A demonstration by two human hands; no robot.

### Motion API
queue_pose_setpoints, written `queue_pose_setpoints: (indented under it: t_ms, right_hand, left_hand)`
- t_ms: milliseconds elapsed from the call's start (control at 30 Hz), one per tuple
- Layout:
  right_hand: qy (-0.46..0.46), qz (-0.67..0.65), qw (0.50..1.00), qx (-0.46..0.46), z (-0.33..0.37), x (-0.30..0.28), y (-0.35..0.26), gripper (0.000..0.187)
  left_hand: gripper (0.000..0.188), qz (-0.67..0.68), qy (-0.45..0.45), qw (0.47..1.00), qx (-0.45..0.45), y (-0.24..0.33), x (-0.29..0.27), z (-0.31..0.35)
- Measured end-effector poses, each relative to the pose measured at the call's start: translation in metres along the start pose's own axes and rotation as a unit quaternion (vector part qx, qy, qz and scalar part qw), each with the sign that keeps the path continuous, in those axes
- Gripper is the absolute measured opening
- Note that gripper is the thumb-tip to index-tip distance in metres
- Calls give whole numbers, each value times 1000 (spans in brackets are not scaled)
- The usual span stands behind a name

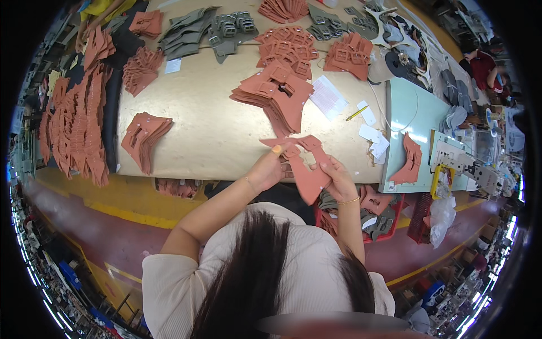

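2 hands (271, 169) hold 1 terracotta piece (307, 179); their wrists bear 2 bracelets (351, 201); there are 1 yellow pencil (357, 113), at least 3 white tags (370, 134), 1 larger paper sheet (328, 99), 1 pale green board (402, 107) and 1 sewing machine (466, 167); stacked pieces (145, 138) overlap too closely to count.

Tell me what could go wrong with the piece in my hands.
If your left hand and right hand lose grip, the brown piece might miss the table, since its lower end appears past the edge. Its upper end might also nudge the uneven stack just beyond.
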State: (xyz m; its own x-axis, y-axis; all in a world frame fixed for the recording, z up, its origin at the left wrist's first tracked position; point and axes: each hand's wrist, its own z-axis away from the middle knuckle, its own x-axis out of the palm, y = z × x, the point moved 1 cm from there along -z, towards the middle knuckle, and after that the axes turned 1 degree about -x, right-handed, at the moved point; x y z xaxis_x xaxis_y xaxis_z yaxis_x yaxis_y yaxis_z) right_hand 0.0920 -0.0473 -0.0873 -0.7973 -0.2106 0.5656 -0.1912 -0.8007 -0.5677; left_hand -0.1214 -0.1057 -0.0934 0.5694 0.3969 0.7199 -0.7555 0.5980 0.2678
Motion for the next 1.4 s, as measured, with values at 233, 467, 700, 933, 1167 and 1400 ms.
queue_pose_setpoints:
  t_ms: [233,467,700,933,1167,1400]
  right_hand:
    - [22,449,890,-76,-36,98,-50,20]
    - [21,385,898,-212,-69,151,-102,20]
    - [104,359,909,-182,-190,69,-99,26]
    - [126,452,869,-157,-236,2,-75,30]
    - [175,637,708,-249,-245,3,-98,42]
    - [27,523,849,-69,-260,0,-89,70]
  left_hand:
    - [52,29,118,992,-20,17,-74,39]
    - [51,55,97,994,4,57,-152,66]
    - [47,40,109,992,52,89,-182,67]
    - [63,117,114,984,72,66,-164,5]
    - [124,-5,135,988,69,74,-106,-81]
    - [140,-37,123,991,36,86,-104,-103]
